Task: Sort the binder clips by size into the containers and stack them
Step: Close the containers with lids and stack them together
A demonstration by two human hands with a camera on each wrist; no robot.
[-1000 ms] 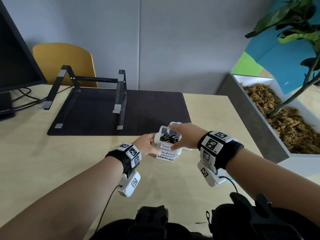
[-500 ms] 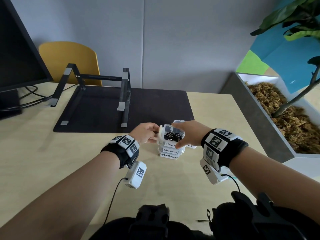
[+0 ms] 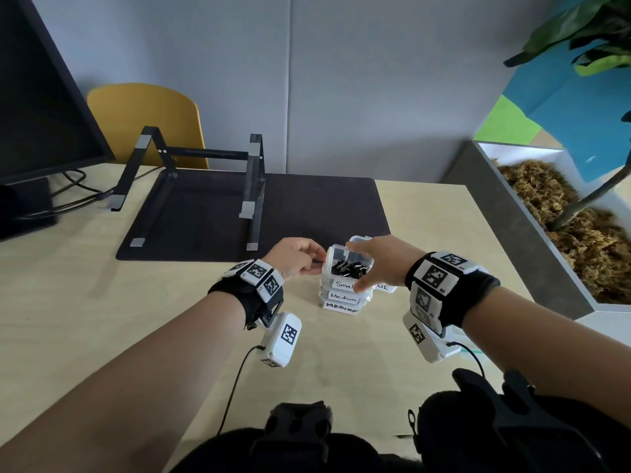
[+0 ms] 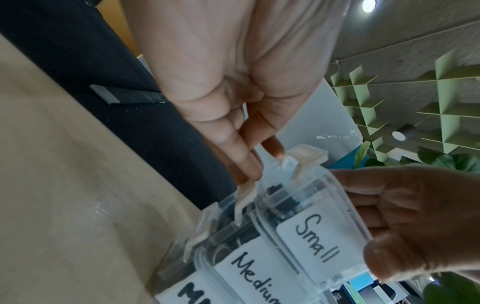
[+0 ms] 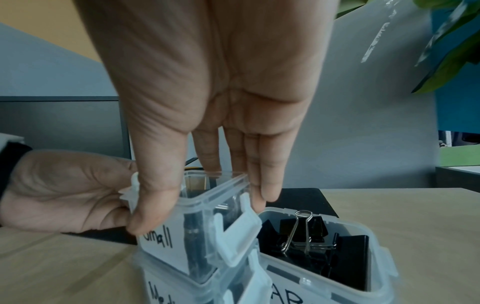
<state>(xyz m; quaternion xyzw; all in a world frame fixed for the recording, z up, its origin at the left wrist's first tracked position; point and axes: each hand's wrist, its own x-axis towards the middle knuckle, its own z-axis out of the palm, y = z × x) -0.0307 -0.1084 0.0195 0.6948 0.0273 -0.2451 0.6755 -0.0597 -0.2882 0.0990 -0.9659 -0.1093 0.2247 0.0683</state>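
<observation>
Three clear containers stand stacked on the table. The top one, labelled Small [image 3: 345,284] [image 4: 319,236] [image 5: 205,218], is lidless and holds small black binder clips [image 3: 348,268]. Under it are two labelled Medium [image 3: 343,297] [image 4: 249,273]. My right hand [image 3: 375,264] [image 5: 221,102] grips the Small container from above, thumb on its label, fingers over the far rim. My left hand [image 3: 307,261] [image 4: 233,107] pinches the side latch [image 4: 246,193] on its left. A Large container [image 3: 386,287] [image 5: 363,232] with big clips [image 5: 303,236] stands against the stack's right side.
A black desk mat [image 3: 307,213] with a black laptop stand [image 3: 252,186] lies behind the stack. A monitor [image 3: 37,97] and cables sit far left, with a yellow chair [image 3: 143,121] behind. A planter box [image 3: 532,233] borders the table's right edge.
My left hand rose from the lower left of the stack to the top container's left latch. My right hand kept its hold on the Small container.
</observation>
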